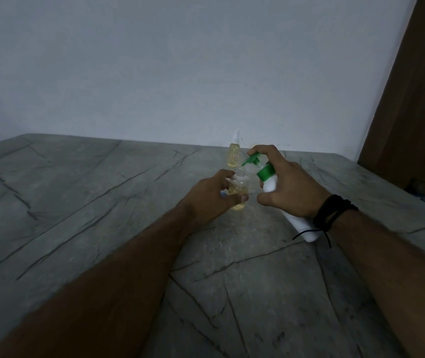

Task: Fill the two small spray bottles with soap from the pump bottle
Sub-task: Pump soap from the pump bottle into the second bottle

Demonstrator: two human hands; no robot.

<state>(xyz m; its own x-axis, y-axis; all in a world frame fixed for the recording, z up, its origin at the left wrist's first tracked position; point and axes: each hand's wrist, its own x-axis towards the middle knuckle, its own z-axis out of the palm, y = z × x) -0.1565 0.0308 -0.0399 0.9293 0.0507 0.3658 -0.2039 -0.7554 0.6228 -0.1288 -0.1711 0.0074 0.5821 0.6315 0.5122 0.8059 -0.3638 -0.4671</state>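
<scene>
Tilted white pump bottle in right-hand fingers, left fingers around uncapped, half-full spray bottle of yellowish soap.

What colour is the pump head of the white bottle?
Green; the pump head shows best in the head view.

Open bottle on table; capped bottle behind; pump bottle right.

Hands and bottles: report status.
Left hand grips open small bottle. Right hand holds tilted pump bottle, nozzle over its mouth. Capped bottle behind. Nothing blocking.
</scene>
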